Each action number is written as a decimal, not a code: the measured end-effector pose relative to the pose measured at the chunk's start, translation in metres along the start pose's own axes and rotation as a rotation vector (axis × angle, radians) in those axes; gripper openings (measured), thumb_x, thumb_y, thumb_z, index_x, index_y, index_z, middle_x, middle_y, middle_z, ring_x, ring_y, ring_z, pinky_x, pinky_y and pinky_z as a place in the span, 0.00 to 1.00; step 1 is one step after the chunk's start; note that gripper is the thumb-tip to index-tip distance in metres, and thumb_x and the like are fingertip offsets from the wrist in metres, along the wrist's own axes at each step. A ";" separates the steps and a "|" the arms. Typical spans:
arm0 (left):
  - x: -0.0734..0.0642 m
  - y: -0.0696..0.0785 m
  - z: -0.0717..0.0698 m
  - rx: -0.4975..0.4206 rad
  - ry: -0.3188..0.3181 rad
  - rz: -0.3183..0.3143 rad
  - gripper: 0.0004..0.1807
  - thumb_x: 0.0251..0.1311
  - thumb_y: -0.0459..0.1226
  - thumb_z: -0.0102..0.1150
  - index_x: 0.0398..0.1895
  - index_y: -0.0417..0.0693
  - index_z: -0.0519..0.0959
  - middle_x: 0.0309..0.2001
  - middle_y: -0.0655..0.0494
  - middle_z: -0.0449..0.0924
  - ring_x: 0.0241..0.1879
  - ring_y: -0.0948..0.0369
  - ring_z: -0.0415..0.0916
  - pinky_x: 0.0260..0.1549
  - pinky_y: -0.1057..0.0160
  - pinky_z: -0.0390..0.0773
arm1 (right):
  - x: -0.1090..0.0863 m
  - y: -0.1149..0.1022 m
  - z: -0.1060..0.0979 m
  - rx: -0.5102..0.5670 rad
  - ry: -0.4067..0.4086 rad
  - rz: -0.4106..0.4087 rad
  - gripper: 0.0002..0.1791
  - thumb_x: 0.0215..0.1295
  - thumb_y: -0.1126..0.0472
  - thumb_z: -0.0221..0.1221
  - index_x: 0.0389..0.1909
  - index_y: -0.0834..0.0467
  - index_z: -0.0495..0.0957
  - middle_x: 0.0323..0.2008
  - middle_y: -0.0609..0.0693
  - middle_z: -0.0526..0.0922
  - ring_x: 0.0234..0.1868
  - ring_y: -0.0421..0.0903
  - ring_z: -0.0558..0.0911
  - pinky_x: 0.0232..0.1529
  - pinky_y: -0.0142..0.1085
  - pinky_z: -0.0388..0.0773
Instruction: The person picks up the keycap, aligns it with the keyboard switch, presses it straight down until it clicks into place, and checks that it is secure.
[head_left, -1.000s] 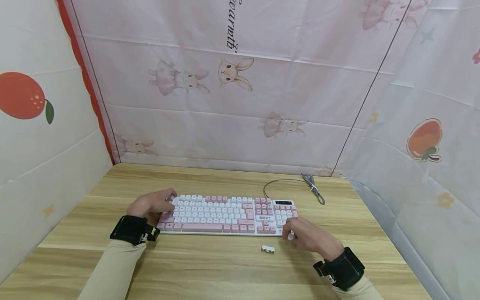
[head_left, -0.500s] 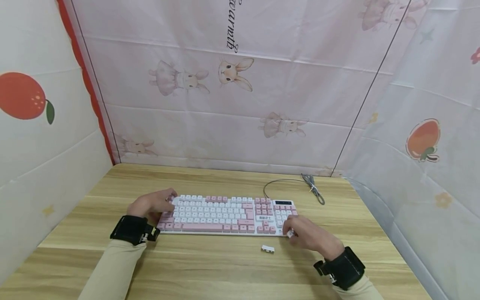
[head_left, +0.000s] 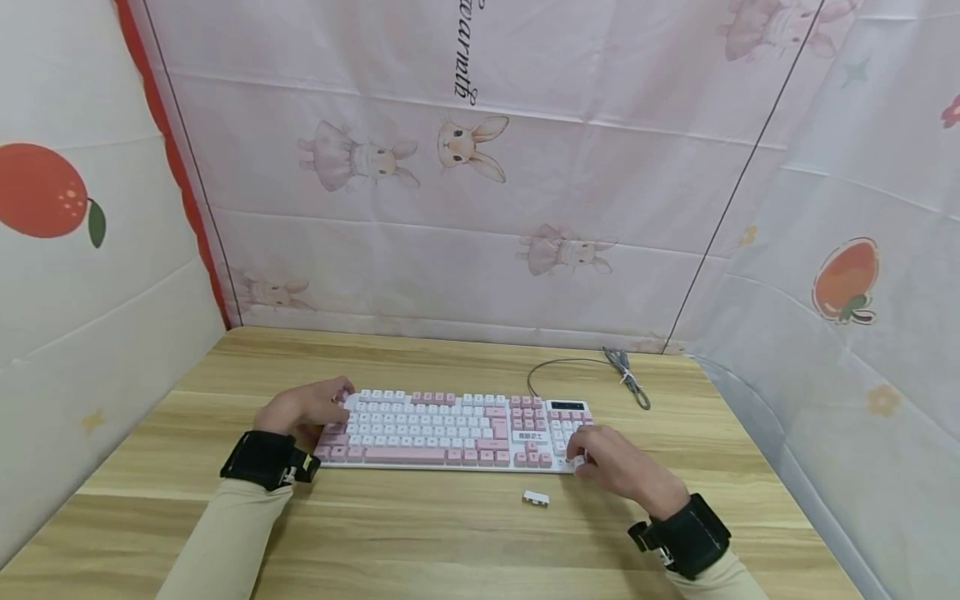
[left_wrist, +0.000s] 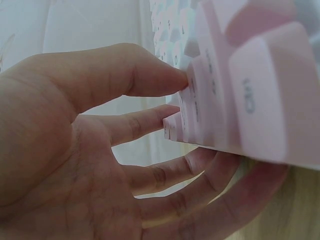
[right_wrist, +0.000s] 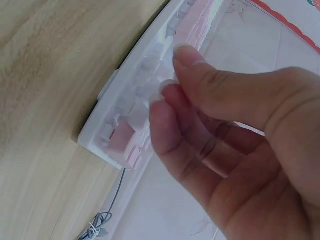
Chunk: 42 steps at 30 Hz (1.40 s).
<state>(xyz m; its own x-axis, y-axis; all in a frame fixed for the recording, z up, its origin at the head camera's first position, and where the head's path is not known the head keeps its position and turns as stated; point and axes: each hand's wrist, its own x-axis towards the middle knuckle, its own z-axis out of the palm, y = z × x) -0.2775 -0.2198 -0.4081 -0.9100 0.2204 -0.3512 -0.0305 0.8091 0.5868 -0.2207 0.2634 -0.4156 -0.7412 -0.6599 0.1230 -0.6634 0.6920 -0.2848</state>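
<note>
A white and pink keyboard (head_left: 416,432) lies on the table. My left hand (head_left: 303,406) grips its left end; in the left wrist view the thumb presses the side of the pink keys (left_wrist: 260,95) and the other fingers reach along and under the edge. Over the lower right corner, by the number pad, my right hand (head_left: 618,468) has its thumb and fingertips drawn together around a small white keycap (head_left: 578,464), which is mostly hidden by the fingers. In the right wrist view these fingertips stand right at the white keys. A wider white keycap (head_left: 536,497) lies on the table in front.
A thin grey cable (head_left: 628,379) leaves the keyboard's back edge and ends in a tied bundle at the back right. The wooden table (head_left: 420,542) meets printed cloth walls (head_left: 480,275) behind and at both sides.
My right hand has moved slightly up and in over the keyboard's corner, with the small white keycap tilting and going closer to the keys. My left hand has stayed in place.
</note>
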 end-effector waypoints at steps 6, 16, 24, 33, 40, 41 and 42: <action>0.001 0.003 0.003 -0.001 -0.002 0.012 0.30 0.64 0.34 0.57 0.69 0.40 0.64 0.62 0.33 0.68 0.50 0.45 0.75 0.35 0.52 0.85 | -0.004 0.003 0.001 -0.023 0.041 -0.008 0.09 0.57 0.76 0.67 0.36 0.62 0.83 0.34 0.50 0.83 0.35 0.41 0.77 0.35 0.31 0.77; -0.002 0.003 0.002 -0.021 0.000 -0.010 0.30 0.66 0.34 0.56 0.70 0.40 0.63 0.63 0.32 0.67 0.48 0.46 0.76 0.34 0.52 0.85 | -0.001 0.003 -0.001 -0.038 0.039 -0.001 0.09 0.57 0.75 0.68 0.36 0.61 0.83 0.35 0.49 0.83 0.35 0.40 0.78 0.35 0.31 0.78; -0.003 0.004 0.000 0.009 0.005 0.005 0.30 0.64 0.34 0.57 0.70 0.39 0.64 0.64 0.32 0.67 0.52 0.45 0.74 0.36 0.52 0.84 | -0.003 0.001 -0.002 -0.020 0.012 0.017 0.09 0.58 0.74 0.69 0.38 0.61 0.84 0.36 0.49 0.84 0.36 0.40 0.79 0.35 0.31 0.79; -0.004 0.006 -0.003 0.030 0.020 -0.005 0.30 0.64 0.34 0.58 0.69 0.41 0.66 0.63 0.35 0.69 0.52 0.46 0.73 0.40 0.53 0.82 | -0.001 0.001 -0.006 -0.025 0.037 0.003 0.10 0.57 0.75 0.69 0.38 0.61 0.85 0.37 0.50 0.85 0.37 0.42 0.81 0.36 0.32 0.81; -0.004 0.006 -0.002 -0.020 -0.003 -0.016 0.31 0.65 0.34 0.57 0.70 0.40 0.63 0.64 0.33 0.67 0.49 0.46 0.76 0.37 0.52 0.85 | -0.001 0.002 -0.008 -0.030 0.045 0.018 0.10 0.57 0.75 0.69 0.39 0.61 0.86 0.38 0.51 0.84 0.37 0.42 0.82 0.36 0.31 0.81; -0.005 0.005 -0.001 -0.025 -0.003 -0.020 0.31 0.65 0.34 0.57 0.70 0.40 0.63 0.64 0.33 0.67 0.48 0.47 0.76 0.36 0.52 0.85 | -0.001 0.002 -0.008 -0.028 0.046 0.022 0.10 0.57 0.75 0.69 0.39 0.61 0.86 0.38 0.51 0.84 0.36 0.42 0.82 0.36 0.31 0.81; -0.005 0.005 -0.001 -0.025 -0.003 -0.022 0.30 0.65 0.34 0.57 0.70 0.41 0.63 0.64 0.33 0.67 0.48 0.47 0.76 0.36 0.52 0.85 | 0.000 0.003 -0.008 -0.030 0.046 0.024 0.10 0.58 0.75 0.69 0.39 0.61 0.86 0.38 0.51 0.84 0.36 0.41 0.81 0.35 0.31 0.81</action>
<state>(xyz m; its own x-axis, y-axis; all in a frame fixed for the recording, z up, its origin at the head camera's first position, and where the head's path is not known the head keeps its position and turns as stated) -0.2736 -0.2172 -0.4027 -0.9077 0.2047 -0.3663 -0.0604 0.8000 0.5969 -0.2230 0.2676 -0.4091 -0.7604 -0.6294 0.1604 -0.6476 0.7163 -0.2598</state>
